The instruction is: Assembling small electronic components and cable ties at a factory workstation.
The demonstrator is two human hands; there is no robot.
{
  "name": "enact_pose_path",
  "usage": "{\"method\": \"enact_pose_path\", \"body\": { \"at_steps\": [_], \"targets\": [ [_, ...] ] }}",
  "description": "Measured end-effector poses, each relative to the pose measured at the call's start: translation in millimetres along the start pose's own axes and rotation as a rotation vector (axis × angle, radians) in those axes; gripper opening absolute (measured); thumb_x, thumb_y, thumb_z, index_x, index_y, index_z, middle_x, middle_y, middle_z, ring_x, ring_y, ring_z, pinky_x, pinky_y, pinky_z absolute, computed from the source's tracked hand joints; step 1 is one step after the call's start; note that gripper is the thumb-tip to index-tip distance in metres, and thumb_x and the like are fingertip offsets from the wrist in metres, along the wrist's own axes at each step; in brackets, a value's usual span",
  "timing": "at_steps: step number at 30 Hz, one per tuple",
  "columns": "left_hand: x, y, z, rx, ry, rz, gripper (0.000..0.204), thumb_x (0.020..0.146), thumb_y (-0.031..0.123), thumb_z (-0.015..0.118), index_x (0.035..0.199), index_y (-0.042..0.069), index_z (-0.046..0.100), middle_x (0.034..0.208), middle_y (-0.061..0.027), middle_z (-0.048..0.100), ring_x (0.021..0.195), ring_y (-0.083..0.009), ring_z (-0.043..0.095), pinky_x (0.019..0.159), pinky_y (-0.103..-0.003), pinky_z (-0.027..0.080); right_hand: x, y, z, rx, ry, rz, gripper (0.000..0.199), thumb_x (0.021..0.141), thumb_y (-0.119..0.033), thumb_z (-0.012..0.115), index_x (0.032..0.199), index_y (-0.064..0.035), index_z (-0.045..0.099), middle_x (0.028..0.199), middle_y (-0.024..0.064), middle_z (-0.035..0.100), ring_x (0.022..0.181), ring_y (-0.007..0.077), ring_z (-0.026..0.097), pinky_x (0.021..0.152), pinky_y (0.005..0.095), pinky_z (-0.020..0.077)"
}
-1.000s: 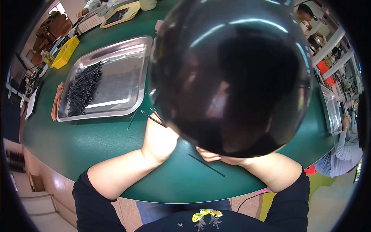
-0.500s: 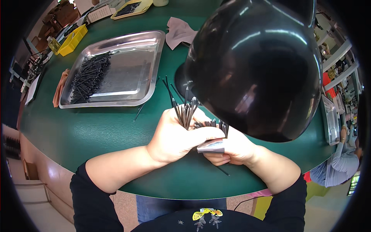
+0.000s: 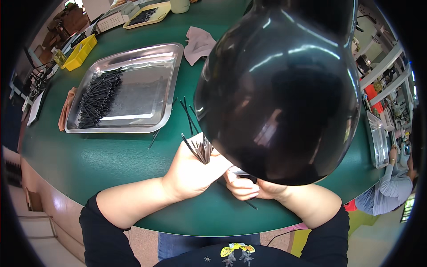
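Observation:
My left hand (image 3: 189, 173) is closed round a bundle of thin black rods (image 3: 204, 153), which fan upward from the fist. Beside it, the curled fingers of my right hand (image 3: 242, 188) show below the rim of a black lamp shade (image 3: 280, 98). That shade hides the rest of the right hand and most of what it grips. A sliver of a silvery strip (image 3: 238, 170) shows between the hands. One loose black rod (image 3: 251, 205) lies on the table under the right hand, and a few more (image 3: 188, 115) lie beyond the left.
A shallow metal tray (image 3: 147, 95) at left holds a heap of black rods (image 3: 98, 99). Cloths lie beside it (image 3: 66, 109) and behind it (image 3: 199, 44). Further back are a yellow bin (image 3: 81, 52) and a cream tray (image 3: 161, 14). Another person (image 3: 391, 187) sits at far right.
The lamp shade appears lower and further left in view, covering more of both hands and the right hand's rods. Both hands sit slightly lower, and the left-hand bundle leans and spreads more.

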State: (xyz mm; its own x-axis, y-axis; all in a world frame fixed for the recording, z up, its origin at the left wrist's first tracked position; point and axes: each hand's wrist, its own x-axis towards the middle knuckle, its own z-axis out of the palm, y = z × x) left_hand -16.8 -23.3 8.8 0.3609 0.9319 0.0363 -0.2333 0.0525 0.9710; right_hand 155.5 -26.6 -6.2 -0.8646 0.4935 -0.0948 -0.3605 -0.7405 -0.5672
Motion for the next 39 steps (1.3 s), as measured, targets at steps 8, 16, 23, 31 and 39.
{"method": "enact_pose_path", "body": {
  "at_steps": [8, 16, 23, 31, 39],
  "targets": [
    [2, 3, 3, -0.044, 0.003, 0.052, 0.011, 0.076, -0.002, 0.056, 0.064, -0.003, 0.055, 0.062, -0.0047, 0.058, 0.058, -0.0078, 0.056, 0.052, -0.021, 0.045, -1, 2, 2, -0.108, -0.022, -0.008, 0.052, 0.086, -0.049, 0.036, 0.087, 0.0017, 0.045, 0.055, -0.0047, 0.03, 0.046, 0.0041, 0.028, 0.04, 0.0173, 0.0241],
    [-5, -4, -3, 0.016, -0.031, 0.087, 0.014, 0.076, -0.003, 0.053, 0.062, -0.002, 0.054, 0.056, -0.004, 0.057, 0.053, -0.0079, 0.055, 0.049, -0.021, 0.043, -5, 6, -4, -0.059, -0.019, 0.03, 0.034, 0.087, -0.032, 0.042, 0.103, -0.0024, 0.049, 0.067, -0.0015, 0.041, 0.056, 0.0064, 0.036, 0.049, 0.0192, 0.0297],
    [-2, 5, 2, -0.034, -0.047, 0.04, 0.013, 0.077, -0.002, 0.054, 0.064, -0.001, 0.052, 0.057, -0.0032, 0.056, 0.055, -0.0057, 0.054, 0.05, -0.02, 0.043, -5, 3, 2, -0.308, 0.028, 0.054, 0.056, 0.087, -0.048, 0.036, 0.107, 0.0039, 0.044, 0.061, -0.0041, 0.029, 0.051, 0.0046, 0.029, 0.045, 0.0178, 0.0254],
    [-4, -1, 2, -0.033, 0.01, 0.089, 0.008, 0.077, -0.004, 0.054, 0.073, -0.001, 0.047, 0.062, -0.0045, 0.056, 0.058, -0.0068, 0.055, 0.053, -0.02, 0.045, -4, 1, 2, -0.285, -0.099, 0.013, 0.06, 0.085, -0.05, 0.039, 0.109, 0.0043, 0.04, 0.066, -0.0046, 0.031, 0.053, 0.0042, 0.03, 0.046, 0.0174, 0.0261],
    [-2, 5, 5, -0.08, 0.014, 0.112, 0.008, 0.077, -0.003, 0.054, 0.074, -0.001, 0.047, 0.066, -0.005, 0.057, 0.061, -0.0072, 0.056, 0.054, -0.02, 0.045, -3, 3, 3, -0.156, -0.08, 0.007, 0.044, 0.091, -0.039, 0.035, 0.101, 0.0027, 0.044, 0.058, -0.0051, 0.029, 0.047, 0.0033, 0.028, 0.043, 0.0163, 0.0254]
  ]
}}
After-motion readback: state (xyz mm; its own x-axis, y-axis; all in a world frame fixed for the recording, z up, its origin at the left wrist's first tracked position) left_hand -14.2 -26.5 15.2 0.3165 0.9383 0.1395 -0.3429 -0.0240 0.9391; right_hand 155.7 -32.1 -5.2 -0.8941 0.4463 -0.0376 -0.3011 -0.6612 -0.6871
